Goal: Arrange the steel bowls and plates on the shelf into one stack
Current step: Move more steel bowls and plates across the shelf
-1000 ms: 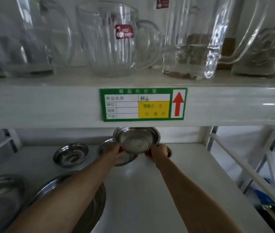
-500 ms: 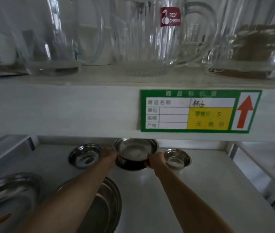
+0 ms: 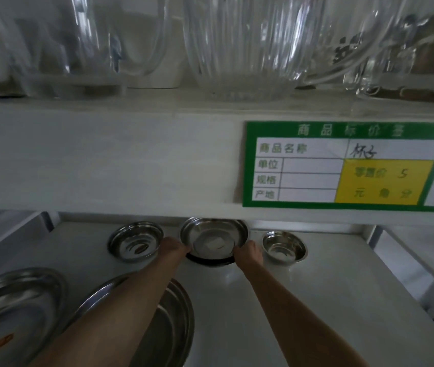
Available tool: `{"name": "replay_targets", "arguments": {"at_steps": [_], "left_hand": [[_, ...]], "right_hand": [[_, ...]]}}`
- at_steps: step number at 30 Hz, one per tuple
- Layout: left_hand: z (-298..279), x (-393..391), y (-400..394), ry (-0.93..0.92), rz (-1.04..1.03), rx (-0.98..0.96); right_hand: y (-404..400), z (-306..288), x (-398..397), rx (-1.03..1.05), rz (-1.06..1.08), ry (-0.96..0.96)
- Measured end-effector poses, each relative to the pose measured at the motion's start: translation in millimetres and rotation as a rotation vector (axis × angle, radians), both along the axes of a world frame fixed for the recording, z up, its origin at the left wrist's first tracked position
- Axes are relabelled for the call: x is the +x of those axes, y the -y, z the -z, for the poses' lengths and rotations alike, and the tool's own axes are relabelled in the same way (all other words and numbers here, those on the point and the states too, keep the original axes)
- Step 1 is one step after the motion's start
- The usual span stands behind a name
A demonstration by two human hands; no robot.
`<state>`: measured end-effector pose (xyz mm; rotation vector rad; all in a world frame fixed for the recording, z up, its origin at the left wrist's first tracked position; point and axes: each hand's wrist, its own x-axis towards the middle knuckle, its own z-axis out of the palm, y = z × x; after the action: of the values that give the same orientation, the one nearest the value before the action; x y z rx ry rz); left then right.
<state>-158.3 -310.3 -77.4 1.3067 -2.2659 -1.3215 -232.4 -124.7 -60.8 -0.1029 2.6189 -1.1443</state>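
At the back of the lower shelf (image 3: 237,300), my left hand (image 3: 172,246) and my right hand (image 3: 247,251) grip the two sides of a steel bowl (image 3: 211,238). It sits tilted in a darker steel dish (image 3: 210,261) beneath it. A steel bowl (image 3: 135,241) stands to the left and a smaller steel bowl (image 3: 284,246) to the right. A large steel plate (image 3: 168,321) lies near the front under my left forearm. Another large steel plate (image 3: 11,308) lies at the far left.
The upper shelf's front edge (image 3: 104,160) hangs low just above the bowls, with a green price label (image 3: 343,165) on it. Glass jugs (image 3: 237,43) stand on top. A white upright (image 3: 374,234) bounds the shelf on the right.
Both hands have lowered the bowl from above the shelf onto the dish at the back. The view has shifted left and closer to the shelf.
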Motion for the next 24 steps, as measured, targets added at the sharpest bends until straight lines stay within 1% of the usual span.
{"name": "replay_targets", "arguments": {"at_steps": [8,16,20,22,24], "left_hand": [[21.3,-11.7,11.9,-0.095,-0.052,0.168],[58.2,-36.4,35.2,-0.112,-0.066,0.225],[47.6,-31.6,23.1,-0.075,-0.089,0.173],[46.3,-30.0,20.9,-0.015,-0.081,0.112],[39.5,-25.5,16.1,0.001,-0.069,0.085]], "right_hand": [[4.3,13.5,-1.5,0.051,0.007,-0.107],[3.2,12.9,-1.7,0.062,0.019,-0.124],[1.7,13.3,-0.4,0.121,-0.011,-0.176],[0.5,11.9,-0.2,0.119,-0.012,-0.17],[0.3,10.9,-0.1,0.11,-0.02,-0.165]]}}
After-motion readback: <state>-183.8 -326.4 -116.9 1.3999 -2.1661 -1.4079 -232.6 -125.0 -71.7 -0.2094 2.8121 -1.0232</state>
